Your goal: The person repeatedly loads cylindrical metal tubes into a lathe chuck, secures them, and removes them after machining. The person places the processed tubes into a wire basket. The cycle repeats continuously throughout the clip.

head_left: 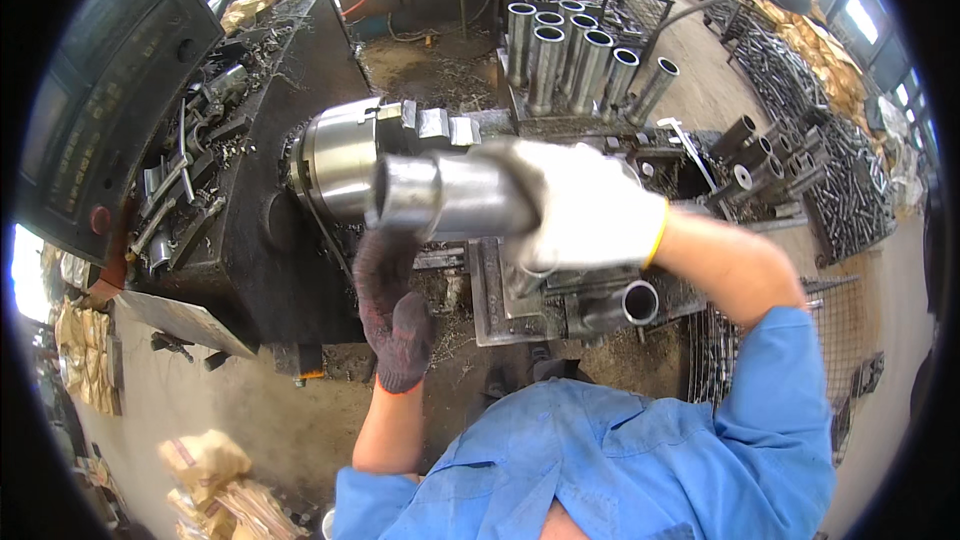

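Observation:
A shiny metal tube [482,196] lies crosswise in front of the lathe chuck [343,162], its hollow left end toward me. My right hand [588,206], in a white glove, is closed around the tube's right part; both are smeared by motion. My left hand [396,315], in a dark knitted glove, reaches up below the tube's left end. Its fingers are stretched out and its thumb stands apart. The fingertips meet the tube's lower edge in the picture; whether they touch it I cannot tell. Another tube [625,306] lies below my right wrist.
Several metal tubes [546,65] stand upright at the back, with shorter darker ones [765,172] at the right. A caliper [688,152] lies near them. The lathe's dark housing [285,240] at the left carries tools and shavings. A bin of metal parts [850,180] stands far right.

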The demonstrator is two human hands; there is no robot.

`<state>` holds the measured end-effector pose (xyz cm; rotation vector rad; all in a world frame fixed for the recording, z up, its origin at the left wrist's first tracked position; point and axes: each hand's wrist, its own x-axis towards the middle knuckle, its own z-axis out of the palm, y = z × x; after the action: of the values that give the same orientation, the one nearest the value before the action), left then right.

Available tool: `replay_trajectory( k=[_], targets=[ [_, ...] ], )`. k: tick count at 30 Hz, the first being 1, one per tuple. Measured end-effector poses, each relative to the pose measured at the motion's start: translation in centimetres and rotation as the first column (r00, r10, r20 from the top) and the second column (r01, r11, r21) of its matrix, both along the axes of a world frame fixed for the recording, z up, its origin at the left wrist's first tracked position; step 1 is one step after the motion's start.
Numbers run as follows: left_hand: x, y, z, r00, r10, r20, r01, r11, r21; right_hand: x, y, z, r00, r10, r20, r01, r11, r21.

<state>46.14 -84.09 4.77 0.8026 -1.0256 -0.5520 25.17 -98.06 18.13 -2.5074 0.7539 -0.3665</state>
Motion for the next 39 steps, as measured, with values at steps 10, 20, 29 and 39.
replay_trajectory(
  k=[10, 20, 29, 39],
  targets=[
    [7.7, 14.1, -20.0, 0.785, 0.467, -0.407, -0.05, 0.703, 0.71, 1.6, -20.3, -9.5, 0.838, 0.01, -0.546, -0.058, 0.996, -0.071],
    [17.4, 22.0, -22.4, 0.516, 0.74, -0.432, -0.288, 0.625, 0.726, 3.3, -20.6, -11.1, 0.881, 0.215, -0.423, -0.184, 0.976, 0.113],
    [20.4, 21.2, -18.9, 0.31, 0.686, -0.658, 0.005, 0.691, 0.723, 6.2, -20.8, -12.1, 0.875, 0.086, -0.476, -0.017, 0.989, 0.147],
    [18.3, 20.3, -14.9, 0.582, 0.79, 0.195, -0.552, 0.207, 0.808, -5.7, -10.7, -4.4, 0.96, -0.19, 0.204, 0.189, 0.982, 0.026]
  ],
)
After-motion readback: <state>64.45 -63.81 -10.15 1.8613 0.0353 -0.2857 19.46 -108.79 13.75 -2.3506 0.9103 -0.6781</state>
